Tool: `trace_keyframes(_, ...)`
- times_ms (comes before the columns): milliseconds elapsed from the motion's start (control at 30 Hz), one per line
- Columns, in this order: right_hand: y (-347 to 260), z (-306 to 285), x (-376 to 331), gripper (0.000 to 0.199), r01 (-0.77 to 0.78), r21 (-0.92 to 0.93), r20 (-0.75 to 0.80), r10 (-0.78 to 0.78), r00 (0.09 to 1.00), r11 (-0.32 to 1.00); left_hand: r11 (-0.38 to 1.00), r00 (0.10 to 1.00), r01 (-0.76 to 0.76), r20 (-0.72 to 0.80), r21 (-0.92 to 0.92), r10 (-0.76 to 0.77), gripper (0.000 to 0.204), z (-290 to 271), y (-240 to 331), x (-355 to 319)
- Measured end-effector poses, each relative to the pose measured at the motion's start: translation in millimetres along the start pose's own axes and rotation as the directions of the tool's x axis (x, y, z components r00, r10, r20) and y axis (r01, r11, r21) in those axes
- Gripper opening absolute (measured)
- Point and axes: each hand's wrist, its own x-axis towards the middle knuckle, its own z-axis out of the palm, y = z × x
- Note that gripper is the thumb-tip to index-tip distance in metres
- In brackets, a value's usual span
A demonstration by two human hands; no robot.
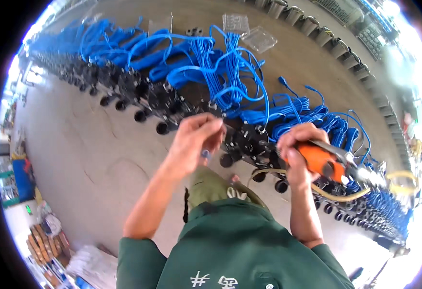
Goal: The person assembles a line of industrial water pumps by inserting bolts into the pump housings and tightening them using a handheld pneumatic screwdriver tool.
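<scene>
My right hand [298,151] is wrapped round an orange and black hand-held power tool [323,162], with a shiny metal part toward the right. My left hand [196,139] is closed, thumb and fingers pinched over the row of black parts; what sits between the fingertips is hidden. A small bluish piece [205,154] shows just below those fingers. Between the two hands lies a black fitting [249,138] with round parts, one of many in a long line. Blue cable coils [225,72] lie just beyond it.
A tan hose [338,196] curves beneath my right forearm. More blue cable bundles [312,115] run along the row's far side. Clear plastic trays [259,39] lie on the floor behind them. Metal cylinders [309,25] form a line at the far right. Stacked boxes [46,243] stand lower left.
</scene>
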Motion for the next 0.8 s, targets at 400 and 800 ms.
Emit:
trace_keyframes(400,23.7,4.2,-12.1,0.034,-0.067,-0.081,0.162,0.08,0.984,0.994,0.053,0.953,0.041,0.023,-0.998,-0.303,0.02,74.1,-273.4,62.2)
trace_keyframes(800,0.2,-17.5,-37.6,0.032,-0.076,-0.107,0.06,0.083,0.995,0.991,0.156,0.97,-0.101,-0.132,-0.983,-0.205,0.022,75.4,-285.3,60.9)
